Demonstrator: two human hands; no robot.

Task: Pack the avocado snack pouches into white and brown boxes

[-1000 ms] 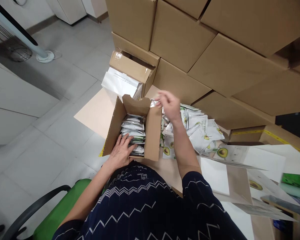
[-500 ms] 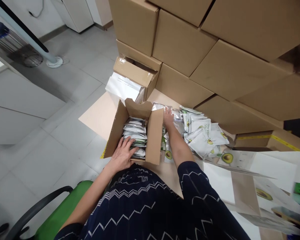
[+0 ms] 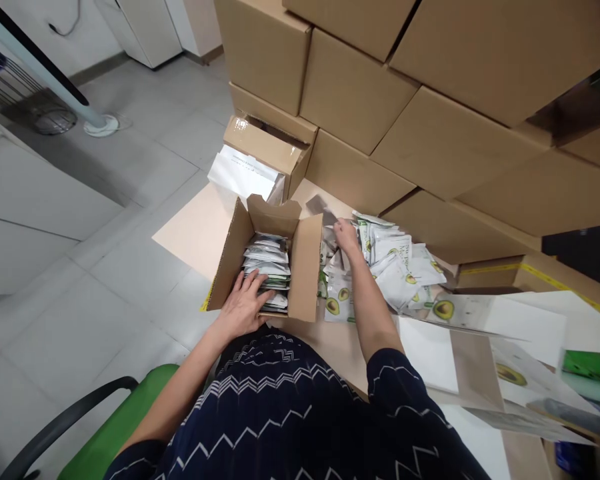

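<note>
In the head view, the open box (image 3: 305,273) is plain brown cardboard, standing on a pale tan surface (image 3: 193,230) right in front of the person's body. Its side flaps are raised, the far flap has a notched edge, and a strip of yellow shows at the near left corner. Inside, a row of packets (image 3: 266,256) is filed on edge, one behind another, thin and slightly puffy, mostly white and silvery with a few green edges toward the near end. The left hand (image 3: 243,307) lies over the near left part of the box with its fingers apart, the tips touching the packets.

To the right of the box, the right hand (image 3: 347,235) has its fingers drawn together on a grey packet (image 3: 319,203), which is blurred and points away from the person. Beside that hand spreads a loose pile of packets (image 3: 393,260), white with green lettering and pictures of cut avocado, overlapping at uneven angles. A white box (image 3: 243,173) stands just beyond the open box, and stacked cartons (image 3: 355,87) rise behind it all.
</note>
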